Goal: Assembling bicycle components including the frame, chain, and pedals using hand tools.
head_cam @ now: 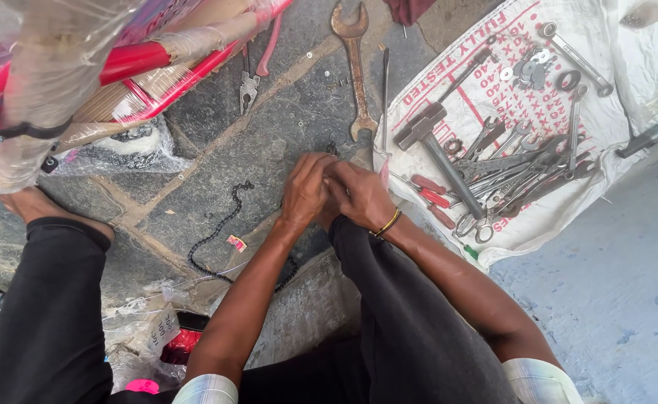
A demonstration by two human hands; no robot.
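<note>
Rough grey stone floor (284, 127) with pale seams, lit by daylight; a smoother blue-grey slab (613, 284) lies to the right, and a white printed sack (568, 202) is spread flat.

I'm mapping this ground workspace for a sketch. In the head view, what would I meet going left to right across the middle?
Red frame → chain → left hand → right hand → red-handled pliers → hammer → wrench pile → green-handled tool.
</note>
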